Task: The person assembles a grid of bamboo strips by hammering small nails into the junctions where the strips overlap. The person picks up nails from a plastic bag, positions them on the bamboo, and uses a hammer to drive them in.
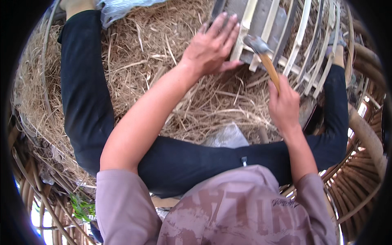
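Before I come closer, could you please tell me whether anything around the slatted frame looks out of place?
A crumpled plastic sheet by the dark trousers and another plastic sheet at the view's top edge lie on the loose shavings, looking stray amid such fibrous litter. The slatted frame shows no plain damage.

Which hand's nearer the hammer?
Right. The right hand grips the hammer by its handle; the left hand is left of the hammer's head, at the left edge of the slats.

hammer head: dull metal | handle: smooth wood | slats: wood-like, matt | sheet: glossy plastic
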A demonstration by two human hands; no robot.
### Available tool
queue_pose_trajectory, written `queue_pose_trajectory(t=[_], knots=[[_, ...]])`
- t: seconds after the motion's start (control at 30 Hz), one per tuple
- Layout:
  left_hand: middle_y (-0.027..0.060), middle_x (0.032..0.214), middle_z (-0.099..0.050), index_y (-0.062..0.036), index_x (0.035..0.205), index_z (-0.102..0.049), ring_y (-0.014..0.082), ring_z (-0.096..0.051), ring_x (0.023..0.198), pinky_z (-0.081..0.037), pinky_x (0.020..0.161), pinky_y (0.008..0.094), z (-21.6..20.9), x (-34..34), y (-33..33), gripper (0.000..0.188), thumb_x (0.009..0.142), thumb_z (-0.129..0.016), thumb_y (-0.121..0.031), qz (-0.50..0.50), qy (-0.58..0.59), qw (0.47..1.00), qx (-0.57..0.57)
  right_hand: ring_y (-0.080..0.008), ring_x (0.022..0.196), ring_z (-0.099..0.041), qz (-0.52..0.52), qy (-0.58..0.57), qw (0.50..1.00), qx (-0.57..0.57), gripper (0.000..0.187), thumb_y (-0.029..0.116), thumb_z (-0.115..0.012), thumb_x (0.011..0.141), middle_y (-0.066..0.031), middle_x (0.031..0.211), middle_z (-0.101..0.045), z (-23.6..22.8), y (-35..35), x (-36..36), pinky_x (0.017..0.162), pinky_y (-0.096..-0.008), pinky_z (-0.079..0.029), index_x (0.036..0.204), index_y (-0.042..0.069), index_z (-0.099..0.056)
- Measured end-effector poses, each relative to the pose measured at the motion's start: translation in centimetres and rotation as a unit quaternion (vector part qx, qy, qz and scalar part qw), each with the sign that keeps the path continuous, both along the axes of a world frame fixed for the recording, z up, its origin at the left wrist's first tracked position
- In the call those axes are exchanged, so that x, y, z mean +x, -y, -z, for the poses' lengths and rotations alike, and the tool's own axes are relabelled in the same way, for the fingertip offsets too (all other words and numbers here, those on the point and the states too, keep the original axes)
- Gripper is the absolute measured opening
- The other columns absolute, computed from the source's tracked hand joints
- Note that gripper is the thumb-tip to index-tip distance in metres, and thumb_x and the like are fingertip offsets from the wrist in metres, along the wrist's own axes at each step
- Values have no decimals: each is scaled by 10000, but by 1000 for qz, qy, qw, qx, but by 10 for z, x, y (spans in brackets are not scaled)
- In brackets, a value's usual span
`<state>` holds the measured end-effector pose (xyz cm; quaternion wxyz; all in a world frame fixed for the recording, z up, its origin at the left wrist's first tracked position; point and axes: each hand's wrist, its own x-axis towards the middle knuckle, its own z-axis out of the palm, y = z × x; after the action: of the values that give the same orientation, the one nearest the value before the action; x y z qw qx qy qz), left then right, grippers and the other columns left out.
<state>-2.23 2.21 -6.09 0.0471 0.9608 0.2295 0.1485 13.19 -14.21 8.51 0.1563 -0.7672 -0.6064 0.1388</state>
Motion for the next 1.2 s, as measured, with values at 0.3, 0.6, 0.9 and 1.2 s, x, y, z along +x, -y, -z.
queue_pose_trajectory(t=[0.3,0.6,0.9,1.2], knots=[[158,1549,-431,-40,1452,-502,354,-375,1435,-493,1040,542,-5,2,9,881,912,-461,-735,3,27,999,-25,-385,604,-653,-44,44,994,92,113,116,-593,984,-200,665,-608,-1,5,-2,517,-476,-496,977,21,-531],[156,1537,-447,-46,1445,-522,358,-322,1465,-389,1158,460,-3,2,1,891,908,-444,-753,-6,3,1000,-2,-412,628,-646,-9,45,997,-62,140,153,-580,998,-198,703,-630,13,4,5,545,-504,-489,964,42,-501],[152,1547,-435,-50,1434,-539,355,-339,1456,-446,1112,424,-1,3,1,887,883,-498,-744,-14,12,1000,1,-405,615,-655,30,-13,988,-151,137,125,-606,983,-213,652,-600,12,-6,3,529,-488,-490,973,22,-518],[168,1553,-422,-34,1467,-486,353,-333,1461,-415,1127,490,0,4,1,918,892,-481,-749,-3,11,1000,-13,-403,616,-651,31,-1,999,-37,135,135,-607,985,-203,656,-603,8,1,3,518,-488,-480,1021,27,-533]])
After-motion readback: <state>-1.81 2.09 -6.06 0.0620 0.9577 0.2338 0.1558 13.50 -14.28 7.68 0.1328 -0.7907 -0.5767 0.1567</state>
